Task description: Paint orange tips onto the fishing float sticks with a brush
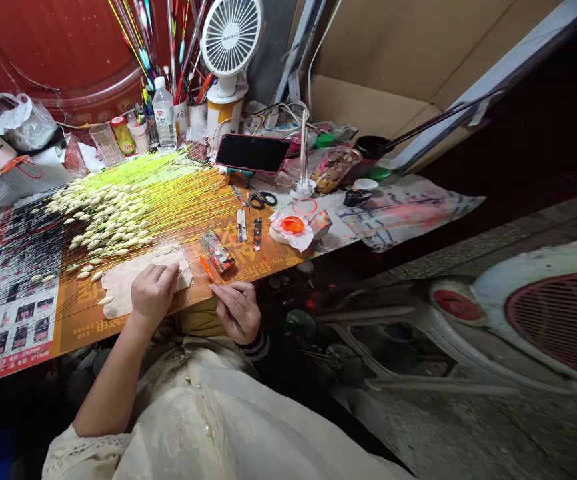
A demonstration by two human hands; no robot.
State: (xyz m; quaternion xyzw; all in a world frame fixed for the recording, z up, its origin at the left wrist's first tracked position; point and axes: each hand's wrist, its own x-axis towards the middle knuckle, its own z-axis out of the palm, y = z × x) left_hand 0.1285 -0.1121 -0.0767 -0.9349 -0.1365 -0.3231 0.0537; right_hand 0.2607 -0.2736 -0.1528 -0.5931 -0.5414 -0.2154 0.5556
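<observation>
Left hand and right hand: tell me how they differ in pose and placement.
The left hand rests palm-down on a pale cloth with its fingers slightly curled, while the right hand sits off the cloth, its fingertips pinched together near a printed packet. The left forearm is bare; the right wrist shows a striped dark cuff. Both hands are ungloved and lie at the near edge of the printed mat.

Workshop, small, domestic: worktop [85,337] covered with printed paper; rows of white-bodied fishing floats [103,220] with fluorescent stems; pots of painted sticks [183,117]; scissors [263,199]; desk fan [232,37]; red door [53,47] behind.
</observation>
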